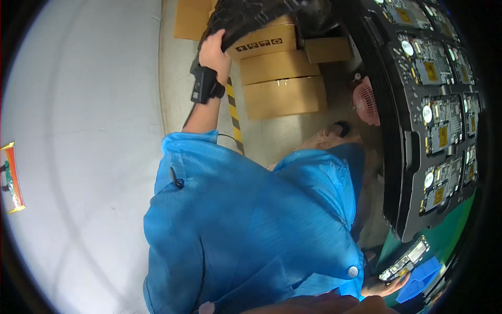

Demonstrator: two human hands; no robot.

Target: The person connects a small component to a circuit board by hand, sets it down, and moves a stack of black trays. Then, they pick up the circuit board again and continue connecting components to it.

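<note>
At upper left of head view, your left hand point(213, 52) clamps on edge of black tray point(246, 18) above stacked cardboard boxes point(277, 78); at lower right, your right hand point(384, 285) cups circuit board point(405, 260), fingers curled under it, beside blue bin point(421, 280) and big black tray of boards point(418, 115)

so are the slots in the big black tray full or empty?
Full where visible: tray slots each hold a circuit board.
</note>
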